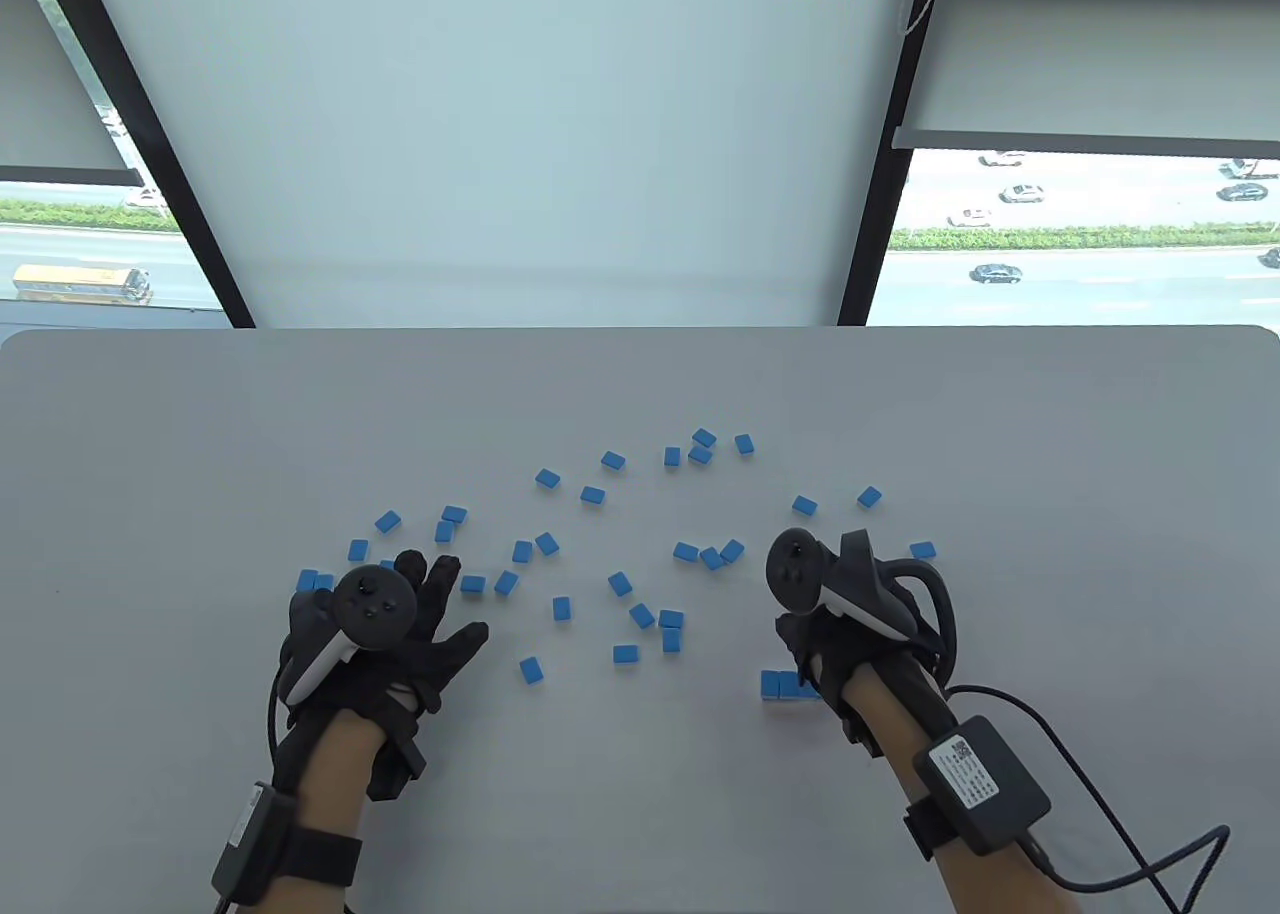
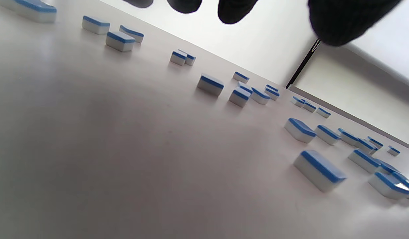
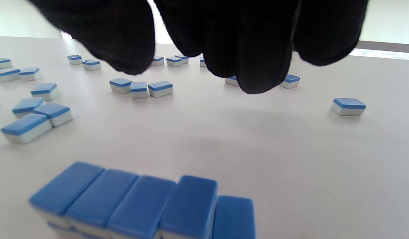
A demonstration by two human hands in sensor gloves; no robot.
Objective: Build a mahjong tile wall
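The tiles (image 1: pixel 621 583) have bright blue backs over white bodies, a plain two-band look with no pattern showing. The table (image 1: pixel 1050 434) is pale grey. Both gloves (image 1: pixel 425 654) are black; the trackers (image 1: pixel 372 606) are dark grey, the left one with a white handle.

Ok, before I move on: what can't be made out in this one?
- Wall row: table view, mostly hidden beneath the right hand; right wrist view, blurred and cut off by the bottom edge, so tile count and layers unclear.
- Tile faces: all face down.
- Tiles beside the left hand: partly covered by its tracker.
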